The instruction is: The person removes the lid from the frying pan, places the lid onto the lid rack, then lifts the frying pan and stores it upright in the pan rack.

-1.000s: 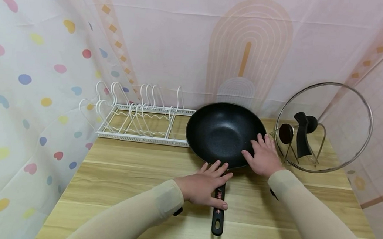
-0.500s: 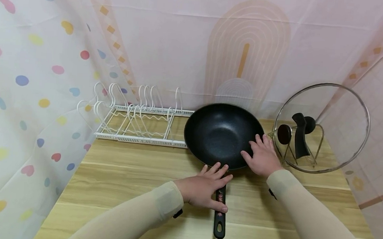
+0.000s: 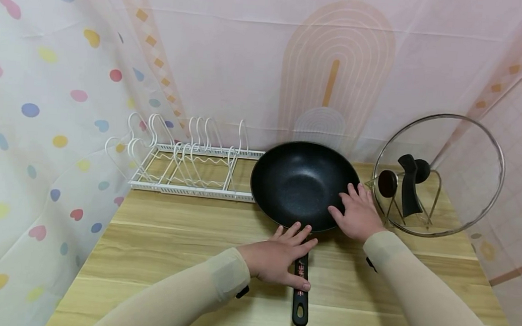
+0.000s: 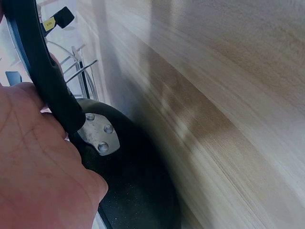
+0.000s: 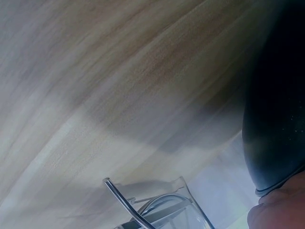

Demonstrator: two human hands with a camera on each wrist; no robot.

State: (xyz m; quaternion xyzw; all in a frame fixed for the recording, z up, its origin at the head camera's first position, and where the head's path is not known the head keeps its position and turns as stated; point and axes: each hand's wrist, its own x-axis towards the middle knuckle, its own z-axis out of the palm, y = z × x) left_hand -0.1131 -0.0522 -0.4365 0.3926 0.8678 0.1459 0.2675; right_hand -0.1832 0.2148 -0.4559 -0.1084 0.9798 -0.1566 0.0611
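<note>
A black wok (image 3: pixel 305 186) stands on the wooden table, its long black handle (image 3: pixel 300 307) pointing toward me. My left hand (image 3: pixel 277 260) lies spread over the upper part of the handle, fingertips at the wok's near rim and thumb across the grip. In the left wrist view, the palm (image 4: pixel 43 162) is beside the handle (image 4: pixel 45 62), near the riveted metal bracket (image 4: pixel 101 134). My right hand (image 3: pixel 357 215) rests with fingers spread on the wok's right rim. Only a small part of that hand (image 5: pixel 281 205) shows in the right wrist view, against the wok's outer wall (image 5: pixel 276 114).
A white wire rack (image 3: pixel 195 191) with upright loops stands left of the wok. To the right, a large glass lid (image 3: pixel 467 197) leans upright in a metal stand (image 3: pixel 438 195), close to my right hand. Patterned curtains (image 3: pixel 231 70) enclose the table's back and sides.
The wok has turned slightly, its handle end swinging a little right and nearer to me. Both hands stay at the same places on it. The head view has shifted slightly.
</note>
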